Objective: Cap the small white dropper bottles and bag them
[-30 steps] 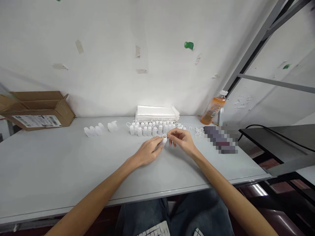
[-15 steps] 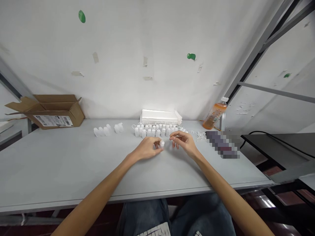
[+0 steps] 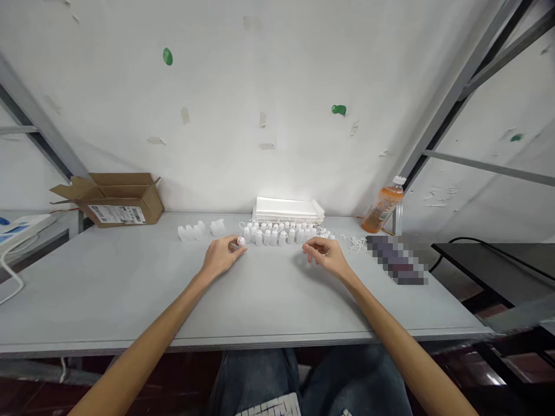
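My left hand [image 3: 222, 254] pinches a small white bottle [image 3: 241, 241] between thumb and fingers, at the left end of several like bottles [image 3: 274, 237] standing in rows. A white cord loop shows just above that end. My right hand [image 3: 324, 254] hovers over the table in front of the right end of the rows, fingers curled and tips close together. Whether something tiny is between those tips cannot be made out. Right of it lies a tangle of thin white cords [image 3: 358, 244]. Small translucent white pieces [image 3: 191, 231] lie in a row left of my left hand.
A stack of white trays or sheets [image 3: 288, 209] rests behind the bottles against the wall. An open cardboard box [image 3: 121, 199] sits at the back left. At the back right are a bottle of orange drink [image 3: 384, 205] and a blurred-out object [image 3: 396, 260].
My left hand has carried the small bottle leftward, from the middle front to the left end of the rows. My right hand's fingers have drawn closer together. The view has shifted slightly.
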`<state>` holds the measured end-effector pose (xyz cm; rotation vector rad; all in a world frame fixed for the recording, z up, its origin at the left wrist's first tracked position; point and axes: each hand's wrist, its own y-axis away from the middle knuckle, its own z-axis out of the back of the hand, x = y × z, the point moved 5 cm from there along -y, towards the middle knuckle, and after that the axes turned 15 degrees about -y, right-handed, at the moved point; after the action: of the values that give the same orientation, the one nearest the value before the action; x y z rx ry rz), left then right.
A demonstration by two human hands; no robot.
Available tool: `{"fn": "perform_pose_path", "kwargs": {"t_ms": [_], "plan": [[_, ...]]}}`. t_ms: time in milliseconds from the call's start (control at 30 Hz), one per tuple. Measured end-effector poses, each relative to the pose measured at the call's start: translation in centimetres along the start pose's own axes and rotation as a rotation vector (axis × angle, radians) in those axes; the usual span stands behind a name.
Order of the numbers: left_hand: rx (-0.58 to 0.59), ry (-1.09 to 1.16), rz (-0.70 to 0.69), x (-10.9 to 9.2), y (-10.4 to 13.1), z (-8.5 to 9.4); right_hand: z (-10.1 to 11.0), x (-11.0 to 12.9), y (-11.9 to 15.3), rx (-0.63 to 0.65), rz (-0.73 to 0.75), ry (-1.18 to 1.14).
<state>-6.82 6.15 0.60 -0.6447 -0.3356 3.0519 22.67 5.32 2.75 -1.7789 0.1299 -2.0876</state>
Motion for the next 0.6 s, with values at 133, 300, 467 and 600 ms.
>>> {"fn": "perform_pose_path", "kwargs": {"t_ms": [133, 300, 467, 600], "plan": [[-0.004, -0.118, 0.050, -0.8, -0.3, -0.4, 0.3, -0.1, 0.0, -0.007, 0.027, 0.032], [-0.024, -0.184, 0.066, -0.8, -0.3, -0.5, 0.3, 0.3, 0.0, -0.003, 0.061, 0.069], [-0.038, -0.210, 0.041, -0.5, -0.4, -0.7, 0.2, 0.9, 0.1, 0.008, 0.091, 0.106], [-0.040, -0.220, -0.007, -0.3, -0.6, -0.9, 0.4, 1.1, 0.2, 0.010, 0.118, 0.142]]}}
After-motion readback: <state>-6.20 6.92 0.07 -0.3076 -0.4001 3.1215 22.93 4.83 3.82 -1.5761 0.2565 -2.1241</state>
